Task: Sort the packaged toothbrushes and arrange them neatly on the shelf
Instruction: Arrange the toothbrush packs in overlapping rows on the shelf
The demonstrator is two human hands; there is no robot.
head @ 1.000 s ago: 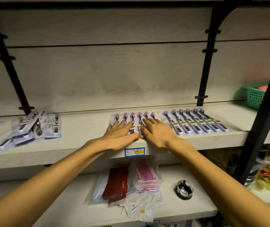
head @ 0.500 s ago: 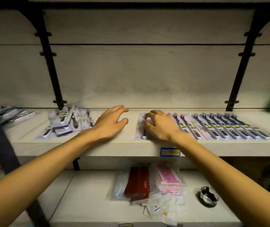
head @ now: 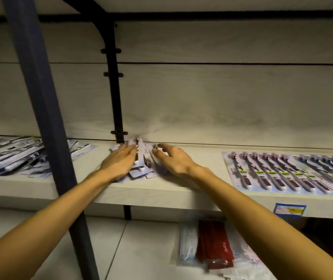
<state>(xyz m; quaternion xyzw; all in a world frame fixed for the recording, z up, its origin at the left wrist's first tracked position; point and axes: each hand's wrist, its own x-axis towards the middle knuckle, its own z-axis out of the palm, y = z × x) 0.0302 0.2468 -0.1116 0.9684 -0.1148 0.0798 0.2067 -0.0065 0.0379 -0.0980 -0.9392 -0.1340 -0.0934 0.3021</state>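
Note:
A loose heap of packaged toothbrushes [head: 141, 158] lies at the back of the pale shelf [head: 161, 190], beside a black bracket. My left hand [head: 119, 161] rests flat on the heap's left side, fingers stretched over the packs. My right hand [head: 171, 160] is at the heap's right side, its curved, spread fingertips touching the packs. Neither hand has lifted a pack. To the right, a neat row of toothbrush packs [head: 282, 174] lies side by side, heads toward the wall. A second untidy pile of packs [head: 20, 156] sits at the far left.
A dark blue upright post [head: 46, 128] crosses the view in front of the shelf, left of my left arm. A blue price label [head: 289, 209] hangs on the shelf edge. On the lower shelf lie a red packet [head: 214, 245] and clear bags.
The view has swung left. Both hands left the neat row and moved left to the loose heap; the left hand led and the right hand followed.

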